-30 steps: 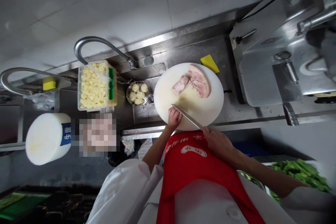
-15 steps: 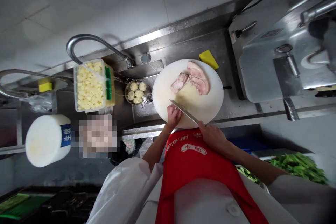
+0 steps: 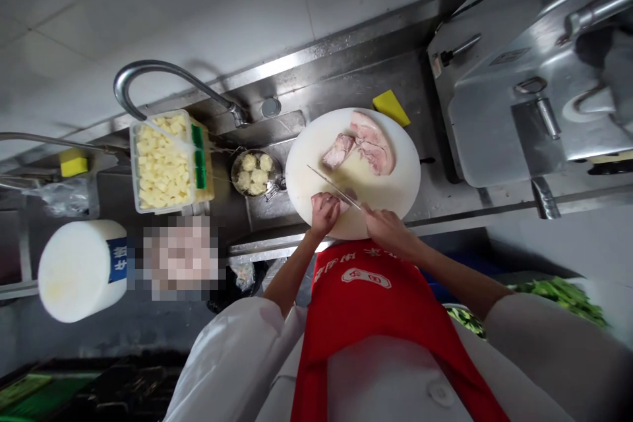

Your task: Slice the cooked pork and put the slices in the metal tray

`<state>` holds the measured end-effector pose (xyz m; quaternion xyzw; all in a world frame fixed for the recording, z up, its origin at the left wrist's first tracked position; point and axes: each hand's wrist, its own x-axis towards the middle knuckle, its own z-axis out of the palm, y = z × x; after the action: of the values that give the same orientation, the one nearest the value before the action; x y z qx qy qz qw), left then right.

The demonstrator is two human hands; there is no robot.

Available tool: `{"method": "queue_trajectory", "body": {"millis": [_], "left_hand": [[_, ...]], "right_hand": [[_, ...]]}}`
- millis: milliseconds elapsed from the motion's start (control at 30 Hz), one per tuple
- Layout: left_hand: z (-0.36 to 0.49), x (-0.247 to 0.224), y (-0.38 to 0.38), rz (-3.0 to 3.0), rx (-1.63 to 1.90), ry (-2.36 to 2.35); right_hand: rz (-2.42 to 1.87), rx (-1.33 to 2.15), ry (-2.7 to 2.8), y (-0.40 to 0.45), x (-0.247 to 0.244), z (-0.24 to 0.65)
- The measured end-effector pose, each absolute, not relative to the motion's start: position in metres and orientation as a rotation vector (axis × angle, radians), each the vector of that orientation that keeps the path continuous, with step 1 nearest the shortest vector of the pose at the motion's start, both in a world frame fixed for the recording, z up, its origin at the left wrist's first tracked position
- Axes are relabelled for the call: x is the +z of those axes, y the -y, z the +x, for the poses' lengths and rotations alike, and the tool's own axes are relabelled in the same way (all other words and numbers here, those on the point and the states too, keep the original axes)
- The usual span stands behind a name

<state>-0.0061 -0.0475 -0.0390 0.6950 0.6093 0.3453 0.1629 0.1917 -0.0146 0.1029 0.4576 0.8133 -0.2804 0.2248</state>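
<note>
My right hand (image 3: 387, 229) is closed around the handle of a kitchen knife (image 3: 332, 185), whose long thin blade points away and to the left across the round white cutting board (image 3: 302, 165). At the board's near edge, my left hand (image 3: 325, 212) has its fingers curled over a small piece of meat (image 3: 343, 206), mostly hidden beneath them. The blade lies just beyond these fingers. Farther back on the board rest a larger curved slab of pale pink meat (image 3: 374, 148) and a smaller chunk of meat (image 3: 339, 151), close beside each other.
Left of the board are a pot of pale round pieces (image 3: 256, 173) and a tub of pale cubes (image 3: 163, 165) under a running faucet (image 3: 173, 69). A yellow sponge (image 3: 391, 108) lies behind the board. A metal machine (image 3: 524, 112) stands right; a white cylindrical block (image 3: 74, 270) is far left.
The knife has moved forward and left, its tip now farther over the board. My right hand has followed it, and more of the small piece shows beside my left hand.
</note>
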Motion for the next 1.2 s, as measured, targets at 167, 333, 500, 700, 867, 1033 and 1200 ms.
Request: {"method": "queue_trajectory", "body": {"millis": [167,333,500,700,867,1033,1200], "left_hand": [[-0.007,-0.044,0.046,2.125,0.916,-1.757],[-0.007,-0.043,0.045,2.176,1.023,-1.671],[-0.007,-0.042,0.045,2.194,0.985,-1.699],[-0.007,-0.039,0.045,2.213,0.998,-1.721],[-0.007,-0.040,0.044,2.182,1.013,-1.697],[-0.007,-0.039,0.044,2.194,0.999,-1.706],[-0.006,-0.041,0.046,2.205,0.966,-1.727]], "right_hand": [[1.224,-0.730,-2.201,0.057,0.130,0.219],[1.250,-0.772,-2.134,0.062,0.133,0.219],[1.262,-0.818,-2.096,0.057,0.130,0.217],[1.254,-0.775,-2.139,0.062,0.126,0.222],[1.239,-0.781,-2.107,0.064,0.113,0.224],[1.244,-0.774,-2.214,0.019,0.089,0.177],[1.261,-0.776,-2.251,0.022,0.107,0.186]]}}
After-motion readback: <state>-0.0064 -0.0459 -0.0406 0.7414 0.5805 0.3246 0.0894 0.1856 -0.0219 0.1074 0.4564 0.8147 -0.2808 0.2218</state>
